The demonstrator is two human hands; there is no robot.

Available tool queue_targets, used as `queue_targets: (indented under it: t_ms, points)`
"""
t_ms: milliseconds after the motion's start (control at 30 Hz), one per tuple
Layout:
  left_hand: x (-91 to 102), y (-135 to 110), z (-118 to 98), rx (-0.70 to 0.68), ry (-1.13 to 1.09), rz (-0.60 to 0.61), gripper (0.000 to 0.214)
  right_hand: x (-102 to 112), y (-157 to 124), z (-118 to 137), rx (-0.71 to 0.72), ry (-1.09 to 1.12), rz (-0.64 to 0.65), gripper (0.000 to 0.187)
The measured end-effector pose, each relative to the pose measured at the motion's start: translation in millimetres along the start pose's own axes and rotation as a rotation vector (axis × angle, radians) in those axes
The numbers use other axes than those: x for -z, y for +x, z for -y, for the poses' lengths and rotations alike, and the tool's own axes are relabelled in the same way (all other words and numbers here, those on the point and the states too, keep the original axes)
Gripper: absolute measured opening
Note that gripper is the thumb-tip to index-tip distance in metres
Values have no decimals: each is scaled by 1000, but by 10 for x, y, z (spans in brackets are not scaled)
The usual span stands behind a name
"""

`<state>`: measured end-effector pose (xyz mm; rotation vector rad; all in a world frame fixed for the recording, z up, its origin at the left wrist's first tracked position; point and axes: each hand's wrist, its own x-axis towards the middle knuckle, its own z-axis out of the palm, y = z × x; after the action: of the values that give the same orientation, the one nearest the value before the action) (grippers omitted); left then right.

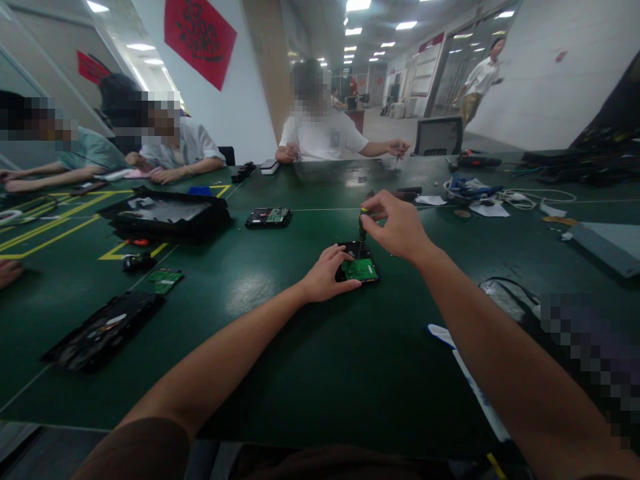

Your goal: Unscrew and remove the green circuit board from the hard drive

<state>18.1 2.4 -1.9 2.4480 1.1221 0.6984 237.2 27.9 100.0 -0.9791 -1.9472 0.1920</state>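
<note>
A black hard drive with a green circuit board on top lies on the dark green table in front of me. My left hand rests on its left edge, fingers curled round it, holding it steady. My right hand hovers above the drive, pinching the yellow-tipped handle of a screwdriver. The screwdriver stands upright with its tip down on the board.
Another hard drive lies farther back. A black tray sits at left, a loose green board and a black tray-like part nearer. Cables and papers lie at right. Three people sit across the table.
</note>
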Motion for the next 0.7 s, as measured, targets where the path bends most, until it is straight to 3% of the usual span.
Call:
queue_targets:
  t_ms: [300,500,700]
  points:
    - [-21,3,18,2,-3,-6,65,12,0,27,16,9,27,13]
    - [-22,7,21,-2,3,-1,65,4,-10,8,-51,57,21,17]
    - [-24,1,26,14,-3,0,67,2,-2,-23,-10,40,36,15]
